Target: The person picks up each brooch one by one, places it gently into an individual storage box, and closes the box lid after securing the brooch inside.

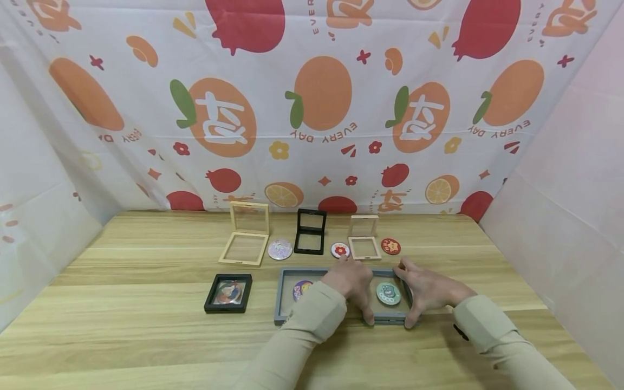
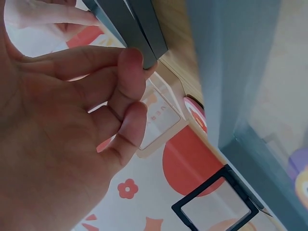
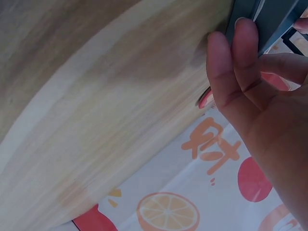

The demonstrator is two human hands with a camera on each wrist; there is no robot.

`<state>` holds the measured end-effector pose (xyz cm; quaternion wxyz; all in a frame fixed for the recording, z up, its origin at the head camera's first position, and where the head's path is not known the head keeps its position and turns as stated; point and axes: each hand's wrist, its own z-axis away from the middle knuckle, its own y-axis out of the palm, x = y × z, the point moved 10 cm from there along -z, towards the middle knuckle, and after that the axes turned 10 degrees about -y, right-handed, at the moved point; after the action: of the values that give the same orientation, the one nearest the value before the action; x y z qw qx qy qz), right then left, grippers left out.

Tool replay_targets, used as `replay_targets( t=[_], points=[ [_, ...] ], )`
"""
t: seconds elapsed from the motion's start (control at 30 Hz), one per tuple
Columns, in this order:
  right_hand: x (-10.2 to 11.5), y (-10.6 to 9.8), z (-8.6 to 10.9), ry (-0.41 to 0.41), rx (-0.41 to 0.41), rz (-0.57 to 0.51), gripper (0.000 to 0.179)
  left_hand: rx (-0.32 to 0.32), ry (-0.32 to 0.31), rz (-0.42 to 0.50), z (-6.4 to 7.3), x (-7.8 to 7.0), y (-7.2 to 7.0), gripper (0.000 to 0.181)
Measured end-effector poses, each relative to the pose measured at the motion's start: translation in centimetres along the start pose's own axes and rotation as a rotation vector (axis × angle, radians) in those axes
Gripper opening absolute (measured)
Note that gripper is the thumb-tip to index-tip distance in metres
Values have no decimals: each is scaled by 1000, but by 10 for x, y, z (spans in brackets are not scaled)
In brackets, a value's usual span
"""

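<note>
Both hands grip a grey display frame [image 1: 388, 319] lying flat on the table, with a round green badge [image 1: 389, 293] showing inside it. My left hand [image 1: 352, 281] holds its left side, thumb at the front edge and fingers at the back. The right hand [image 1: 429, 287] grips the right side the same way. In the left wrist view, curled fingertips [image 2: 131, 72] meet the frame's edge, where a thin seam runs between two layers. In the right wrist view, fingertips [image 3: 246, 36] press on its side. Left of it lies another grey frame [image 1: 279, 295] with a purple badge [image 1: 301, 290], partly hidden by my left arm.
Behind stand open frames: cream [image 1: 244, 234], black [image 1: 310, 233] and a small pale one [image 1: 364, 238]. Between and beside them lie a lilac badge [image 1: 280, 249], a red-flower badge [image 1: 340, 249] and a red badge [image 1: 391, 246]. A black frame [image 1: 209, 304] holding a badge lies left.
</note>
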<state>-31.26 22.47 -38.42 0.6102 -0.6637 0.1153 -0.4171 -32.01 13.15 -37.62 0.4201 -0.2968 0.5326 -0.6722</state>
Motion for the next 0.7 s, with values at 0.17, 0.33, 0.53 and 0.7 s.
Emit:
replay_targets(
  t=[0.17, 0.33, 0.53, 0.7],
  points=[
    [1, 1, 0, 8, 5, 2, 119, -8, -4, -19, 1, -1, 0, 52],
    [0, 1, 0, 8, 11, -9, 119, -6, -11, -21, 0, -2, 0, 53],
    [-2, 0, -2, 5, 15, -9, 121, -8, -24, -13, -2, -1, -1, 53],
    [-6, 0, -6, 14, 29, -7, 122, -15, -32, -4, -4, 0, -2, 52]
  ],
)
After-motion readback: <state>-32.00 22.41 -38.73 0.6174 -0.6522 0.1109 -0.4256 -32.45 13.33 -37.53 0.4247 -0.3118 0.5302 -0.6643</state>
